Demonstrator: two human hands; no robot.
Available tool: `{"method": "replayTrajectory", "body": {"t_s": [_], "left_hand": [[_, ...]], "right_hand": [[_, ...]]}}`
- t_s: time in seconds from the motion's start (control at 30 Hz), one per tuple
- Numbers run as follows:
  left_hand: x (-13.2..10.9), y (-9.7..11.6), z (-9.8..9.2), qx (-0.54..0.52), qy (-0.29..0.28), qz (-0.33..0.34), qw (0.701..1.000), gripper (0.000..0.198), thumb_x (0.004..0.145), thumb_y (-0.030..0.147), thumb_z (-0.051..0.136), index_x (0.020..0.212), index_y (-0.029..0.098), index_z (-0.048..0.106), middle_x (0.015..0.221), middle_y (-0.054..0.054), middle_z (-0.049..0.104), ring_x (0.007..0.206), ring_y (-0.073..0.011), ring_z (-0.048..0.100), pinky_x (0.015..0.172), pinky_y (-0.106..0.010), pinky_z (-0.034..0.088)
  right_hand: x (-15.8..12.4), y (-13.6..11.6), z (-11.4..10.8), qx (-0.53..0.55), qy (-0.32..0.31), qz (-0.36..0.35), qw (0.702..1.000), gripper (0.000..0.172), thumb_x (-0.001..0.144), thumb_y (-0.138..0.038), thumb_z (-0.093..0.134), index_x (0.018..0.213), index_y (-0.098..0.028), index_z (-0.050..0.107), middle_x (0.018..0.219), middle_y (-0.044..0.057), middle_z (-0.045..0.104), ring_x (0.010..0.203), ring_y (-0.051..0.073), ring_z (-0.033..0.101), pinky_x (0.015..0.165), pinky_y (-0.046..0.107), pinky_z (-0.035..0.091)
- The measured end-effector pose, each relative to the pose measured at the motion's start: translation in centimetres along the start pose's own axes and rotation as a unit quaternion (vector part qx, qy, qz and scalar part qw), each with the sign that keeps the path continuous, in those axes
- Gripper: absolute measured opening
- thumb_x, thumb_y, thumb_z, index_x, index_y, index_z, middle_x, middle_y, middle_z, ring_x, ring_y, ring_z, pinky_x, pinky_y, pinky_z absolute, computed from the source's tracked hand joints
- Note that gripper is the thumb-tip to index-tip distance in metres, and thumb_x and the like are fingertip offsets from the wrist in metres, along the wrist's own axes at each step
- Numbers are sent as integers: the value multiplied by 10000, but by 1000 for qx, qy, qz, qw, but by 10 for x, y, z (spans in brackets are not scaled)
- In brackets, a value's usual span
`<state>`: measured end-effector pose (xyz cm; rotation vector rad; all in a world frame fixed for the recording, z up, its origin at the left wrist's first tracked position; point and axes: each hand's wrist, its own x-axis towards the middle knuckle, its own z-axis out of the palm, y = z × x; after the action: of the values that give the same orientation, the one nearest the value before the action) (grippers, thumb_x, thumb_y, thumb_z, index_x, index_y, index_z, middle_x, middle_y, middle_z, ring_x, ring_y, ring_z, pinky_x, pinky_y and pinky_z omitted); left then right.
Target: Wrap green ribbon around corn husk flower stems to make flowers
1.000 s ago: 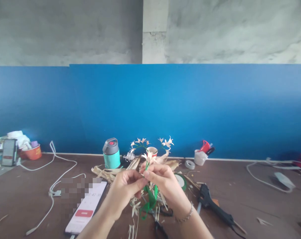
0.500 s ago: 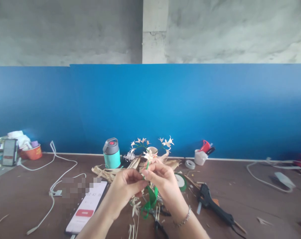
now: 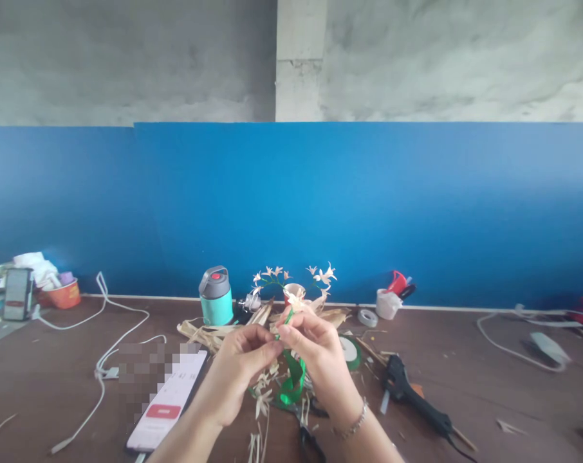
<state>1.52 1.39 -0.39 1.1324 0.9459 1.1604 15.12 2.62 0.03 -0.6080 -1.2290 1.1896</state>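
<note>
Head camera, left to right: an orange bowl (image 3: 62, 296) and a white cable (image 3: 109, 350) lie far left, with a phone (image 3: 168, 399) and a teal bottle (image 3: 215, 298) nearer. The left hand (image 3: 240, 370) and right hand (image 3: 320, 354) both pinch the stem of a small pale flower (image 3: 296, 299), held above the table (image 3: 465, 373) at centre. Their fingers hide most of the stem. Green tape (image 3: 293, 381) dangles beneath. A black glue gun (image 3: 414, 402) lies to the right, apart.

Craft workshop, glue gun (image 3: 417, 400), bare concrete wall (image 3: 127, 61)
</note>
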Motion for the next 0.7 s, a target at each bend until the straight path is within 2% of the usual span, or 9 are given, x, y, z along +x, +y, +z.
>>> {"method": "replayTrajectory", "body": {"t_s": [0.23,0.4,0.5,0.63,0.7], "left_hand": [[-2,3,4,39,13,12,999,329,624,362,760,565,151,515,480,71,412,456,-48,282,442,-203,163],[-3,8,-1,-19,-59,-63,996,360,566,368,785,555,179,479,418,117,303,382,-26,138,398,-221,63],[-5,10,-2,-39,-90,-82,992,377,549,368,801,540,177,476,419,117,290,385,-25,119,399,-227,47],[-6,11,1,-50,-38,-30,998,378,560,348,819,539,164,489,468,78,404,432,-40,255,424,-212,112],[-6,11,1,-58,-9,-14,998,379,560,353,824,535,161,498,465,71,433,437,-43,267,427,-210,118]], "right_hand": [[-4,1,7,-8,35,-22,999,187,703,-237,723,584,-182,590,700,-7,547,679,135,484,641,252,390],[-6,0,9,23,0,-1,1000,181,714,-259,722,594,-178,614,716,-5,555,678,127,499,636,239,401],[-6,-1,10,39,-18,13,999,166,722,-262,721,608,-181,630,726,-4,573,681,126,520,649,240,413],[-5,-2,8,36,-2,26,999,198,699,-264,742,581,-178,609,714,-11,574,666,120,518,635,233,416],[-4,-2,6,29,0,37,999,193,698,-278,743,602,-181,607,718,-10,588,682,124,526,645,233,424]]}}
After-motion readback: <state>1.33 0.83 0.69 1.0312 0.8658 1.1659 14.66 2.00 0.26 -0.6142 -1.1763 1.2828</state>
